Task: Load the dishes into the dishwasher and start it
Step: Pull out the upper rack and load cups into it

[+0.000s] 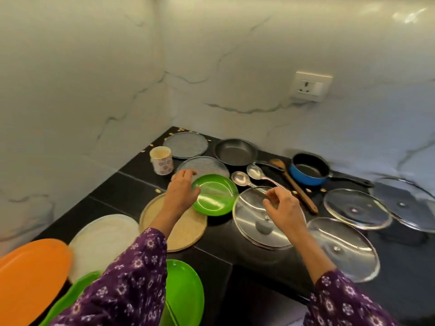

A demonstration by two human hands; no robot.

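Note:
My left hand point(181, 188) grips the left rim of a small green divided plate point(216, 196), which lies partly over a tan round plate point(186, 231). My right hand point(281, 203) hovers with curled fingers above a glass lid point(249, 222), touching nothing that I can see. Two steel spoons point(247, 176) lie just beyond that hand, beside a wooden spatula point(294, 184). A white plate point(103, 241), an orange plate point(30, 278) and a large green plate point(186, 295) sit near me on the left. No dishwasher is visible.
On the black counter point(219, 250) stand a patterned cup point(161, 160), two textured glass plates point(186, 144), a black frying pan point(236, 151), a blue saucepan point(308, 169) and three more glass lids point(357, 208). A wall socket point(310, 87) sits on the marble backsplash.

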